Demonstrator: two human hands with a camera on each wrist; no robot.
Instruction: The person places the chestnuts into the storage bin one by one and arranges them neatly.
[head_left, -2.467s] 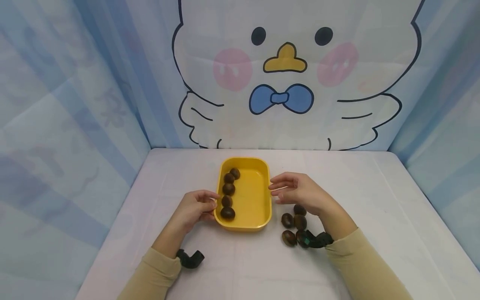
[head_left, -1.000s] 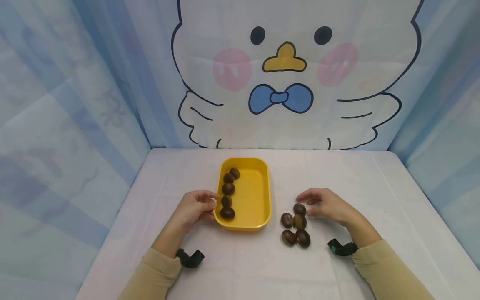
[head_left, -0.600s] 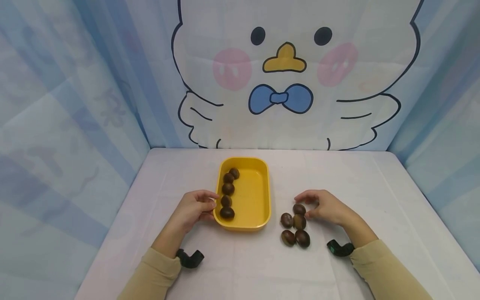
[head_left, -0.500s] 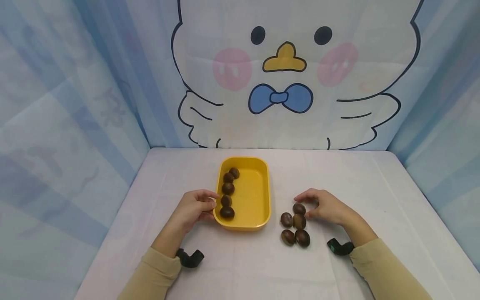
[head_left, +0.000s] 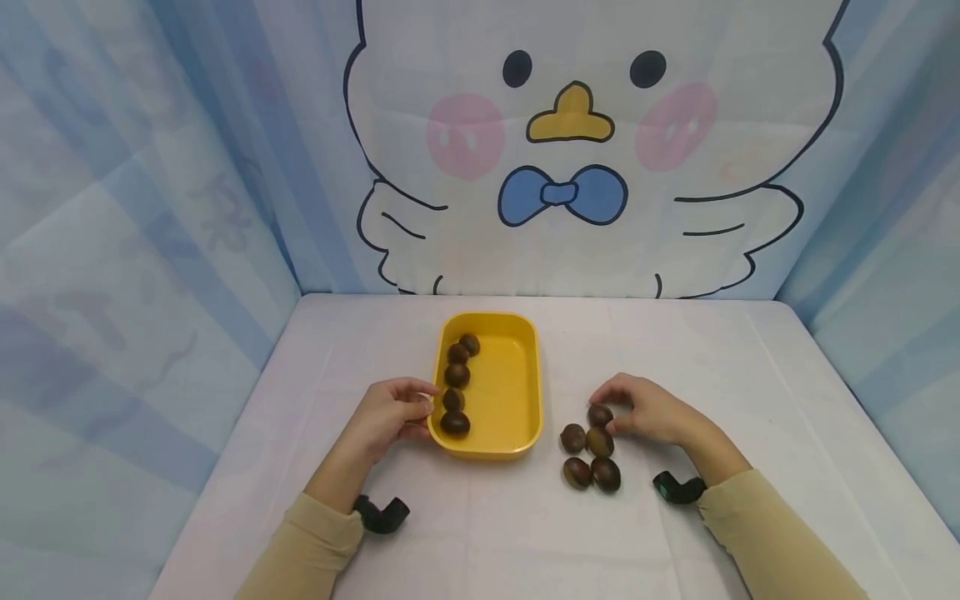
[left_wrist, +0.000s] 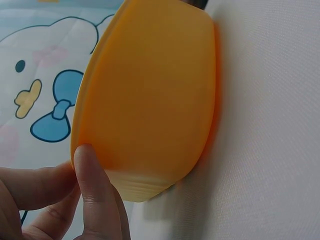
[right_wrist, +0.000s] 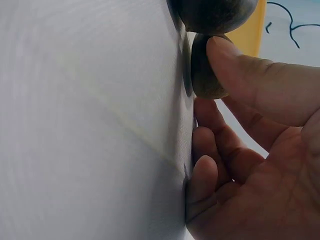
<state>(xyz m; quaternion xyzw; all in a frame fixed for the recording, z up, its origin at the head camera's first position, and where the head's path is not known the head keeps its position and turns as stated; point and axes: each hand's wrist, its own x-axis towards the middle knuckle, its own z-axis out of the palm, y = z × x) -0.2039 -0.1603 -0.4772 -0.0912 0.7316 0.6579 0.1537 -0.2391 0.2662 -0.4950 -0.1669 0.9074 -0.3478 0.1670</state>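
A yellow plastic tray (head_left: 504,392) stands on the table, with a line of several brown chestnuts (head_left: 457,376) along its left side. My left hand (head_left: 392,414) pinches the tray's left rim. In the left wrist view the thumb (left_wrist: 95,190) presses on the tray's outer wall (left_wrist: 150,90). Right of the tray lies a small group of loose chestnuts (head_left: 605,474). At the top of that group my right hand (head_left: 651,412) has its thumb and forefinger around a chestnut (head_left: 599,415). The right wrist view shows the thumb (right_wrist: 240,65) against that chestnut (right_wrist: 204,70), which is low at the table.
A white cloth covers the table (head_left: 510,525). Patterned curtains (head_left: 150,250) enclose the back and both sides; the back one carries a cartoon bird. A black curved wrist camera (head_left: 381,515) is strapped at the left cuff, another black wrist camera (head_left: 678,489) at the right.
My right hand has moved from beside the tray's right rim down to the loose chestnuts, and its fingers have closed around the top one. My left hand keeps its hold on the tray.
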